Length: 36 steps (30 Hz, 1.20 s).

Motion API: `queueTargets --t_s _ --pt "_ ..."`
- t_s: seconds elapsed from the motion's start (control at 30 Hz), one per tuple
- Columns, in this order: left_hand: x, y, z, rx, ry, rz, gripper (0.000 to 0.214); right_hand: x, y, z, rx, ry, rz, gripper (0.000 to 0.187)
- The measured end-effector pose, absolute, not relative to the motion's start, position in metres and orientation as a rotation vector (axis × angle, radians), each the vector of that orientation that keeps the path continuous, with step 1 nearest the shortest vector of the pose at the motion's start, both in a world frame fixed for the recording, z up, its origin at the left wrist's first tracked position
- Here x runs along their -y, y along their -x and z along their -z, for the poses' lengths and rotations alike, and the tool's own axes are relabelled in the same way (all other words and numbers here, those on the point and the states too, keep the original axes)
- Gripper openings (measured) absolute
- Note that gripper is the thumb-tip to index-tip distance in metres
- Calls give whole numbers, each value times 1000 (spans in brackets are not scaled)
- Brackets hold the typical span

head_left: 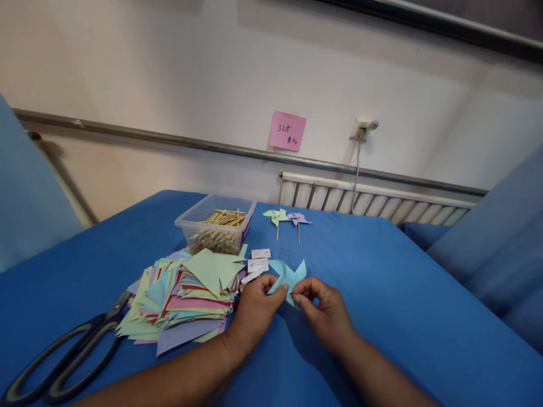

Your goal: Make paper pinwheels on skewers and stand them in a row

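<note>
A light blue paper pinwheel point(287, 273) with folded blades is held above the blue cloth between my two hands. My left hand point(263, 299) pinches its left side, thumb on top of the paper. At its lower right edge, the thumb and index finger of my right hand point(319, 305) are pressed together against the paper; anything small between those fingertips is hidden. Just beyond my left hand lie small white boxes point(258, 264). Farther back rest a green pinwheel point(276, 216) and a purple pinwheel point(298, 218), each on a wooden stick.
A heap of coloured paper pieces point(190, 299) lies left of my hands, with large dark-handled scissors point(80, 345) beside it. Behind the heap stands a clear plastic tub point(216, 223) of wooden sticks. A radiator point(373, 200) and a wall socket point(360, 130) are at the back.
</note>
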<state>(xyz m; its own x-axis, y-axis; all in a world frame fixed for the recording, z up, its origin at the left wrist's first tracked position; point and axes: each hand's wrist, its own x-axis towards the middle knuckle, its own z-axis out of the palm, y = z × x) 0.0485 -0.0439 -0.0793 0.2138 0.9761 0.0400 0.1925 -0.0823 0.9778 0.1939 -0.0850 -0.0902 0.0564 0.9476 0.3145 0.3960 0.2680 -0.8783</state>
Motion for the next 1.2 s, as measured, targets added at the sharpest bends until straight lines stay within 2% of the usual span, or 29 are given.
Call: queueTargets --t_s 0.7,1.2 --pt "50 -50 79 -1064 -1395 -978 18 88 -195 91 1850 1279 -106 13" --pt "46 -49 81 -1041 -1402 -951 21 90 -194 86 1869 1335 -87 10"
